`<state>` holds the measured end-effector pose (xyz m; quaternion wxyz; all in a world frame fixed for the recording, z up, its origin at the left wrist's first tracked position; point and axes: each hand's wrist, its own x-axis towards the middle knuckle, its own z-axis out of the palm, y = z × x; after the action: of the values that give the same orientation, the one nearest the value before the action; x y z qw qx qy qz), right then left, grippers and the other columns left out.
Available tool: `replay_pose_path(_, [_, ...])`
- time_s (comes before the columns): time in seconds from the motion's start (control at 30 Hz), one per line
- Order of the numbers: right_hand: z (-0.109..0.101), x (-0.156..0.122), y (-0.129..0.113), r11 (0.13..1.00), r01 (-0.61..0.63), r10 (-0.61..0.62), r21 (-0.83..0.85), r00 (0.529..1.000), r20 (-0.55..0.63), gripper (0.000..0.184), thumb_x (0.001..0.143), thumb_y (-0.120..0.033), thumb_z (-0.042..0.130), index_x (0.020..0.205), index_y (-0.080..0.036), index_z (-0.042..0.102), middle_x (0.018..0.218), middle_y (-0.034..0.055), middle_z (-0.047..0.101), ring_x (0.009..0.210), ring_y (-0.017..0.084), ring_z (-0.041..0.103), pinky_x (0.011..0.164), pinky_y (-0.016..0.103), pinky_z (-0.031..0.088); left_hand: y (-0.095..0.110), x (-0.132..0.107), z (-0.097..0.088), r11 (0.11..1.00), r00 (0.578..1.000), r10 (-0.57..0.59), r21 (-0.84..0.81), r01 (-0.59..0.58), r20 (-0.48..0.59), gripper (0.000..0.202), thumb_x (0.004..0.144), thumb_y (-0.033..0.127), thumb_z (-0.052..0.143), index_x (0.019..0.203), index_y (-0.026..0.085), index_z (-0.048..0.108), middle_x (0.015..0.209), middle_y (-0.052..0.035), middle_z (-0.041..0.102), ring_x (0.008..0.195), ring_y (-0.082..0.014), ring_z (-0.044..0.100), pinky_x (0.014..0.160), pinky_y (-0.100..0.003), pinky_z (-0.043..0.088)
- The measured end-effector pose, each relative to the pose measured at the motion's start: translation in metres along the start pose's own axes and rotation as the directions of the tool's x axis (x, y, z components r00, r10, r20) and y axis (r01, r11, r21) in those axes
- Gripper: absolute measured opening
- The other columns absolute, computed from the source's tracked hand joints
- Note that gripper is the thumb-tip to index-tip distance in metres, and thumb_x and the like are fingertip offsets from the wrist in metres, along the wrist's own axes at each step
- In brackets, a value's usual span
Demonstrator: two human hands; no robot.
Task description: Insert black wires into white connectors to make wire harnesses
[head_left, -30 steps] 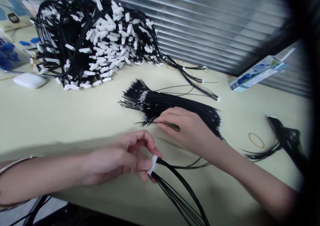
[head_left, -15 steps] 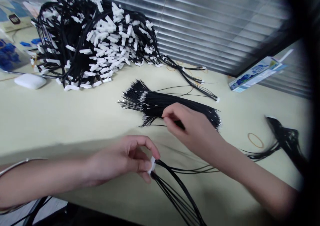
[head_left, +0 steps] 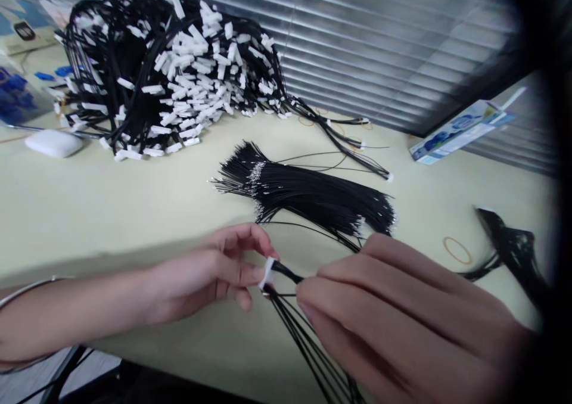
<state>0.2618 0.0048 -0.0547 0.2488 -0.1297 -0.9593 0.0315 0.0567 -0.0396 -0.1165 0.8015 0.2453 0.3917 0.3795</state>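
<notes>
My left hand [head_left: 218,270] pinches a small white plastic connector [head_left: 267,274] between thumb and fingers. Several black wires [head_left: 297,329] run out of this housing, hanging down to the right and passing under my other hand. Just right of the connector, my right hand [head_left: 397,314] has its thumb and fingertips pressed together on a thin black wire [head_left: 288,295] that reaches to the housing. The wire's tip and most of its length are hidden. Beyond both hands lies a thick bundle of loose black wires [head_left: 313,192] with shiny metal ends.
A large heap of black cables with white connectors [head_left: 192,88] fills the back left, before window blinds [head_left: 357,40]. A white computer mouse [head_left: 53,143], a small blue-and-white carton [head_left: 451,136], a rubber band [head_left: 457,250] and a black strap-like item [head_left: 509,243] also lie on the table.
My right hand has come from over the wire bundle down toward me, with its fingertips now beside the connector. My left hand has risen slightly, still holding the connector.
</notes>
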Motion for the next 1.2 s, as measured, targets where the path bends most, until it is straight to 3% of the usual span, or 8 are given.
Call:
replay_pose_path(0.07, [0.001,0.0,-0.003,0.999,-0.051,0.051,-0.009,0.998,-0.027,0.011,0.078,-0.011,0.056,0.086,-0.017,0.061,0.082,-0.0027,0.062,0.072,0.008,0.051,0.068,0.028,0.037,0.001,-0.001,-0.001,0.999,0.999,0.015,-0.042,-0.016,-0.04,0.024,0.074,0.008,0.067,0.092,0.02,0.055,0.1,0.0008,0.05,0.059,-0.0017,0.049,0.044,-0.01,0.043])
replay_pose_path(0.17, [0.004,0.0,-0.003,0.995,-0.045,0.039,-0.086,0.997,-0.061,0.01,0.077,-0.011,0.059,0.086,-0.015,0.061,0.078,-0.0012,0.061,0.07,0.008,0.05,0.066,0.029,0.037,0.001,-0.002,-0.003,0.996,0.998,0.018,-0.09,-0.024,-0.063,0.026,0.073,0.008,0.067,0.093,0.021,0.056,0.097,0.0005,0.049,0.063,-0.0028,0.05,0.041,-0.007,0.04])
replay_pose_path(0.3, [0.009,-0.002,0.002,0.979,0.015,-0.035,-0.205,0.995,-0.095,0.01,0.072,-0.012,0.066,0.082,-0.012,0.063,0.074,0.0016,0.062,0.071,0.011,0.055,0.063,0.029,0.038,0.0,-0.002,-0.006,0.993,1.0,0.024,-0.119,-0.025,-0.012,0.026,0.075,0.005,0.063,0.094,0.021,0.055,0.096,0.0001,0.048,0.063,-0.0028,0.051,0.04,-0.007,0.039])
replay_pose_path(0.5, [0.008,-0.005,0.004,0.981,0.032,-0.05,-0.192,0.995,-0.089,0.02,0.07,-0.01,0.068,0.088,-0.009,0.062,0.075,0.0039,0.062,0.07,0.012,0.055,0.061,0.03,0.041,0.0,0.0,-0.007,0.992,0.999,0.035,-0.125,-0.033,0.011,0.029,0.075,0.002,0.062,0.095,0.021,0.053,0.098,0.0004,0.047,0.058,-0.0012,0.051,0.039,-0.006,0.041])
replay_pose_path(0.83, [0.009,-0.006,0.005,0.99,0.0,-0.013,-0.144,0.996,-0.087,0.019,0.071,-0.006,0.062,0.089,-0.012,0.058,0.078,0.0022,0.06,0.074,0.011,0.052,0.064,0.03,0.04,0.002,0.0,-0.006,0.994,1.0,0.022,-0.11,-0.02,0.018,0.028,0.076,0.004,0.062,0.095,0.02,0.05,0.093,0.001,0.049,0.045,0.0031,0.044,0.038,-0.006,0.039])
replay_pose_path(0.97, [0.008,0.001,0.005,0.988,0.024,-0.03,-0.153,0.999,-0.034,0.008,0.079,-0.011,0.056,0.086,-0.011,0.059,0.079,0.0037,0.059,0.076,0.012,0.052,0.064,0.03,0.037,0.001,-0.001,-0.005,0.996,0.998,0.042,-0.075,-0.038,0.04,0.027,0.076,0.004,0.061,0.094,0.021,0.049,0.094,0.003,0.049,0.044,0.003,0.046,0.039,-0.007,0.042])
replay_pose_path(1.2, [0.01,0.003,0.004,0.977,0.106,-0.09,-0.187,0.992,0.093,0.027,0.088,-0.011,0.036,0.091,-0.014,0.063,0.081,0.003,0.059,0.08,0.013,0.049,0.066,0.029,0.032,0.0,0.001,-0.003,0.997,0.998,0.064,-0.046,-0.064,0.008,0.027,0.075,0.004,0.062,0.092,0.02,0.05,0.093,0.0025,0.049,0.053,-0.0008,0.049,0.04,-0.008,0.046])
